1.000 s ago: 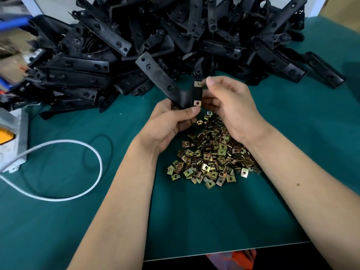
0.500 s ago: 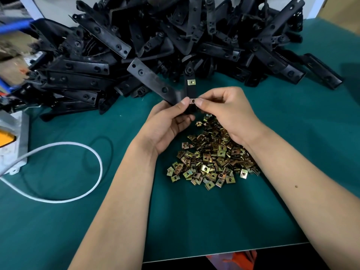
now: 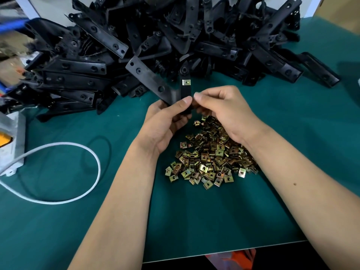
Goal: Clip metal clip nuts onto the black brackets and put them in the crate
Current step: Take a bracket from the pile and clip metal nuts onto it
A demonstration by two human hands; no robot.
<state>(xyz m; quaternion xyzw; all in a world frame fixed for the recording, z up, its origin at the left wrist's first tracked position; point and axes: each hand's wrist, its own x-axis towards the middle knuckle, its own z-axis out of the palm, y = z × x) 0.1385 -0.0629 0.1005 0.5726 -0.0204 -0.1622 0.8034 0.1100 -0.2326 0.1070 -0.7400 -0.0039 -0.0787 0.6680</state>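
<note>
While our left hand (image 3: 165,121) grips the black V-shaped plastic bracket (image 3: 153,82) above the heap of brass-coloured metal clip nuts (image 3: 212,154), our right hand (image 3: 224,110) pinches its lower end, one clip nut (image 3: 186,82) already clipped on.

Green tabletop (image 3: 253,221) carried a big heap of black brackets (image 3: 175,45) along its far side, a pile of clip nuts (image 3: 210,156) near centre, a looped white cable (image 3: 93,184) and a grey box (image 3: 13,141) at left.
</note>
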